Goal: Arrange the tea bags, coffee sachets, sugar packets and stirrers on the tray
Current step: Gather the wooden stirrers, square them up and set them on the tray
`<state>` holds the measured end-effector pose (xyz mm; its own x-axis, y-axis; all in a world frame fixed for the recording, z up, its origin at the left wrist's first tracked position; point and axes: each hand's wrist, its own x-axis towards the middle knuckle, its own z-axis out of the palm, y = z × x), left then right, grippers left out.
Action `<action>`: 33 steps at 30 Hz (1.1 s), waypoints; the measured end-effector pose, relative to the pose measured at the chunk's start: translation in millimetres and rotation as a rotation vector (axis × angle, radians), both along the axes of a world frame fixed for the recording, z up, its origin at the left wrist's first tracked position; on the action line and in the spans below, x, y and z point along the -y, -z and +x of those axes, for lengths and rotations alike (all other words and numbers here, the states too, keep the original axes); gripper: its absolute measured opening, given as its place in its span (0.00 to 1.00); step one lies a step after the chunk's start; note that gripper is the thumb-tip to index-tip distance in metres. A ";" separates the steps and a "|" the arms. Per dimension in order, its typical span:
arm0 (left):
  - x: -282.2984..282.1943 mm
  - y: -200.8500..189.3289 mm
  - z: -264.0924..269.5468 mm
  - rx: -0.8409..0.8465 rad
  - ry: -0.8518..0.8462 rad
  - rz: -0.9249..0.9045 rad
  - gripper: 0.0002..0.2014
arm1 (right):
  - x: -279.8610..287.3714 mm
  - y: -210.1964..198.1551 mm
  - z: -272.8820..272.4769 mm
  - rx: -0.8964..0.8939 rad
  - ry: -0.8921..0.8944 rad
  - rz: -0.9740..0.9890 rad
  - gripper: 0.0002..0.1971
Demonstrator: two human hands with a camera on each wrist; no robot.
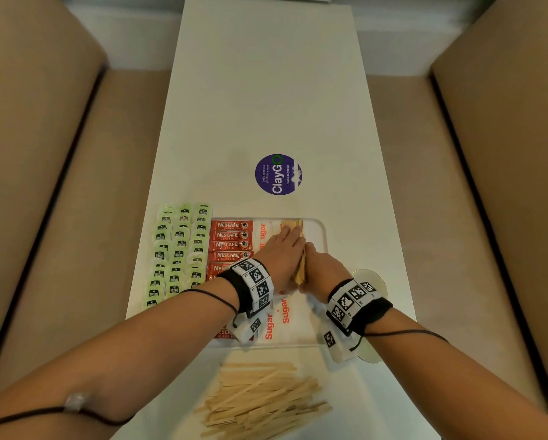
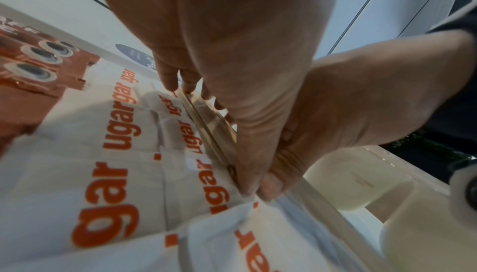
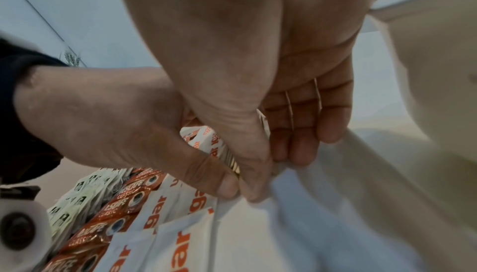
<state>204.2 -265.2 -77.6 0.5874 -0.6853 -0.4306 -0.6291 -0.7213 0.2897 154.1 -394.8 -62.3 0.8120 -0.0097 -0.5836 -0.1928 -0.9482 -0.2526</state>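
Stirrers [image 1: 299, 249] sit as one bundle on the right part of the tray [image 1: 323, 231], their long axis running away from you toward the far rim, ends squared together. Your left hand [image 1: 279, 252] lies along the bundle's left side with fingers straight, pressing it; your right hand [image 1: 322, 271] closes on the near end, thumb [image 3: 227, 186] meeting the left thumb there. How many sticks are in the bundle cannot be told.

Sugar packets [image 1: 277, 315] lie just left of the bundle, overlapping too much to count. Left of them runs one column of red coffee sachets [image 1: 231, 246], five showing before your wrist and one more near the front rim, long axes crosswise. Green tea bags [image 1: 177, 252] stand in three columns beside the sachets. One loose heap of stirrers [image 1: 260, 401] lies on the table [image 1: 266, 90] in front of the tray, pointing mostly crosswise.
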 end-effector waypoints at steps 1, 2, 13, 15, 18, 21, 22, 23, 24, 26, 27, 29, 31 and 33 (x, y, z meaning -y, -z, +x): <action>-0.2 0.7 0.1 0.000 -0.003 -0.004 0.56 | -0.1 0.7 0.0 0.003 0.002 0.002 0.32; -0.2 1.3 0.4 0.001 -0.001 -0.005 0.56 | -0.6 1.2 -0.1 0.008 0.004 0.002 0.32; -0.8 2.5 4.6 0.014 -0.007 -0.032 0.55 | -1.2 -0.7 -1.2 0.040 0.016 -0.001 0.26; -3.4 -3.0 3.7 -0.003 -0.027 -0.050 0.54 | -0.6 -3.6 -2.5 0.056 0.016 -0.010 0.21; -13.7 -20.5 0.7 -0.010 -0.061 -0.057 0.47 | -0.7 -13.1 -7.9 0.093 0.004 -0.015 0.11; -32.9 -35.8 -4.5 0.030 -0.110 -0.102 0.32 | -1.5 -22.2 -19.3 0.114 0.058 0.050 0.08; -40.4 -37.8 -7.9 0.027 -0.140 -0.119 0.29 | -1.8 -24.8 -26.2 0.109 0.099 0.090 0.09; -47.7 -39.1 -12.0 0.021 -0.174 -0.135 0.27 | -2.7 -25.7 -33.9 0.102 0.132 0.121 0.10; -55.0 -39.9 -16.7 0.008 -0.206 -0.145 0.24 | -4.4 -26.4 -42.8 0.094 0.153 0.138 0.11; -67.9 -41.2 -28.2 -0.038 -0.241 -0.137 0.18 | -9.8 -25.7 -61.1 0.053 0.176 0.131 0.11; -73.3 -40.8 -34.9 -0.059 -0.243 -0.120 0.15 | -12.7 -24.6 -69.2 0.023 0.175 0.112 0.11; -81.0 -39.0 -48.4 -0.091 -0.225 -0.080 0.12 | -18.9 -18.3 -81.3 -0.019 0.188 0.074 0.18; -84.2 -36.8 -62.8 -0.117 -0.211 -0.041 0.12 | -24.0 -9.8 -89.7 -0.036 0.207 0.058 0.22; -85.1 -34.6 -74.0 -0.137 -0.212 -0.018 0.12 | -28.4 -2.5 -92.7 -0.050 0.236 0.063 0.21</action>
<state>130.2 -180.1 -43.1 0.6559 -0.5612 -0.5048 -0.4186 -0.8270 0.3754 61.4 -366.4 -59.9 0.7619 -0.1579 -0.6282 -0.4207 -0.8580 -0.2946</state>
